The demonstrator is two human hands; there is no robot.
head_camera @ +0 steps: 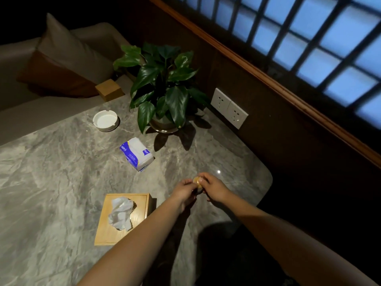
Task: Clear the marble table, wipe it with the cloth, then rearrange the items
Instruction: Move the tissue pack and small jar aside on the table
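Observation:
Both my hands meet over the grey marble table near its right edge. My left hand and my right hand both grip a small jar with a gold lid; most of the jar is hidden by my fingers. A wooden tissue box with a crumpled white tissue sticking out lies to the left of my hands. Farther back lies a blue and white tissue pack. A white ashtray and a potted green plant stand at the far side.
A small wooden box sits at the table's far corner beside a beige sofa with a cushion. A white double wall socket is on the dark wooden wall right of the plant. A gridded window runs above.

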